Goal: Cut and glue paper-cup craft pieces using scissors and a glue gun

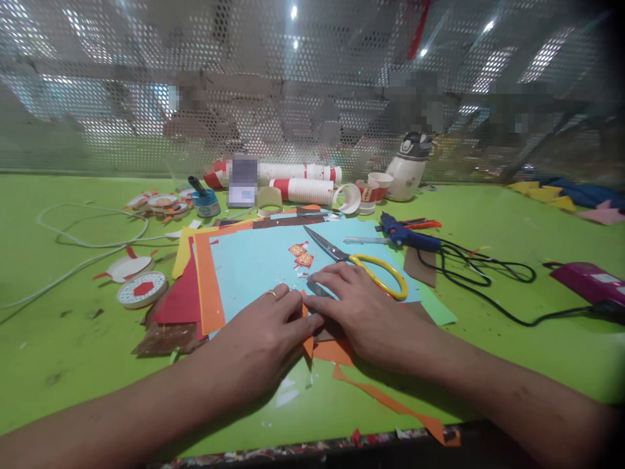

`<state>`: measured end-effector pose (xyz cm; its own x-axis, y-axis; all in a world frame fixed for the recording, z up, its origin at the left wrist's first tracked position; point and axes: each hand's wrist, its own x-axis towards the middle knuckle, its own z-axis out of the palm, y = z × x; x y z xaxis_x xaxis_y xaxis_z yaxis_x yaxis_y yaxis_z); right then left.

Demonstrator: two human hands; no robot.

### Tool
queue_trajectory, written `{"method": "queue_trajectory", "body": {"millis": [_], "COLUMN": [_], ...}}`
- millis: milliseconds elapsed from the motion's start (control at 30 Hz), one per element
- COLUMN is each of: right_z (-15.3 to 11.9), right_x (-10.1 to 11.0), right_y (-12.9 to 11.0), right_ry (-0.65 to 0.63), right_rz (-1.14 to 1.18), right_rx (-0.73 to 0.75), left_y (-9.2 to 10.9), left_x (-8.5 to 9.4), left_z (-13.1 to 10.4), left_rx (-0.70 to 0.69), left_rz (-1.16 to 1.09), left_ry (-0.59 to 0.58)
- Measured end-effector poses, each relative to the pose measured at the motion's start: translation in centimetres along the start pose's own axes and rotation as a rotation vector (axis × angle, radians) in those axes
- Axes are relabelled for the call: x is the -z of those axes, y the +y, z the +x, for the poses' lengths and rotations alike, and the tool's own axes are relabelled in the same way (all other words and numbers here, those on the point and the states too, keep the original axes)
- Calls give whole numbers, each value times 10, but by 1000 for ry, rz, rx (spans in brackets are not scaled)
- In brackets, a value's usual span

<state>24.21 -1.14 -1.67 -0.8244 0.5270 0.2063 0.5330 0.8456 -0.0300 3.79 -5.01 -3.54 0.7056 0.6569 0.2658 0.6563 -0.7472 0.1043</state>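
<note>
My left hand (273, 332), with a ring on one finger, is closed on a piece of orange paper (308, 348) near the front of the paper stack. My right hand (346, 306) lies just right of it, fingers bent and spread toward the left hand's fingertips; what lies beneath them is partly hidden. Yellow-handled scissors (385, 275) rest on the light blue paper (254, 260), beyond my right hand, blades pointing up and left. Two small red and yellow cutouts (301, 255) lie on the blue sheet among tiny scraps.
A blue glue gun (410, 236) with a black cord is at the right, near a magenta device (583, 283). Stacked paper cups (303, 192) and a white bottle (407, 170) stand behind. Round paper pieces (141, 289) and a white cable (97, 246) lie left.
</note>
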Motion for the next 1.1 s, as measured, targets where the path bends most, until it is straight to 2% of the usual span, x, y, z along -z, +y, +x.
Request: {"method": "queue_trajectory", "body": {"millis": [167,300,633,767,967,1100], "right_z": [-2,-1,-1,0,1,2], "right_x": [1,3,5,5,3,0], "right_y": [2,3,1,5,0,-1], "right_ry": [-15,-34,-51,5,-56,-54], "right_rz": [4,-17,-20,-6,-20,-34], "right_rx": [2,-1,-36,-60,-57,-64], "left_y": [-4,-16,-9,-8,-7,-7], "left_x": [30,44,32,30,30,30], "left_z": [-1,-1,0,-2,-2,-1], "left_rx": [82,85,60,76,35,-10], "left_rz": [-241,-274,-145,-117,-126,-122], "left_ry": [-59,-26,-107,-143,-75,-48]}}
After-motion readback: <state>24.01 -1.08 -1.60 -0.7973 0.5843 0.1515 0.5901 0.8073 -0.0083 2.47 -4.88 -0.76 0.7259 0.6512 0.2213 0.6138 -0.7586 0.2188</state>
